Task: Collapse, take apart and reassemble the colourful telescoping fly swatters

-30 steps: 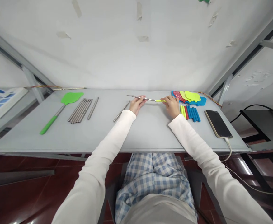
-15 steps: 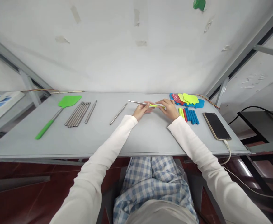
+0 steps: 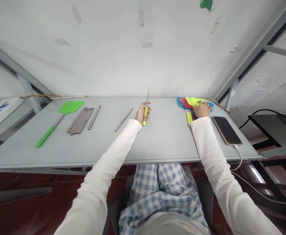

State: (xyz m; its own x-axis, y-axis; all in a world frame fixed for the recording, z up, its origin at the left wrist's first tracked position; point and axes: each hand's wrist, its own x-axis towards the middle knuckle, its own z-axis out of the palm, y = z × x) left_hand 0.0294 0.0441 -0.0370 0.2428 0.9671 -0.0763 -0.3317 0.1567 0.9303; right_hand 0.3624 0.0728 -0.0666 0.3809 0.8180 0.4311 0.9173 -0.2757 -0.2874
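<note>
My left hand [image 3: 143, 112] is closed around a fly swatter handle: a thin metal tube [image 3: 148, 93] with a yellow grip [image 3: 144, 118] at its lower end, tilted upward. On the right, my right hand [image 3: 202, 109] has its fingers bent over the top yellow fly swatter head [image 3: 195, 101] in a stack. A red head [image 3: 185, 103] and blue heads [image 3: 181, 102] lie in that stack. Just below it are yellow grips [image 3: 189, 118], with red and blue ones partly hidden by my right hand and sleeve. One loose metal tube [image 3: 123, 119] lies left of my left hand.
An assembled green fly swatter [image 3: 70, 106] lies at the table's left, beside several metal tubes [image 3: 81, 120] and a separate one [image 3: 94, 117]. A phone [image 3: 226, 130] with a white charging cable [image 3: 239, 153] is at the right. The wall stands behind the table [image 3: 162, 143].
My right hand has let go of the yellow grip and moved right onto the stack of heads. My left hand has turned the tube from lying nearly flat to pointing upward.
</note>
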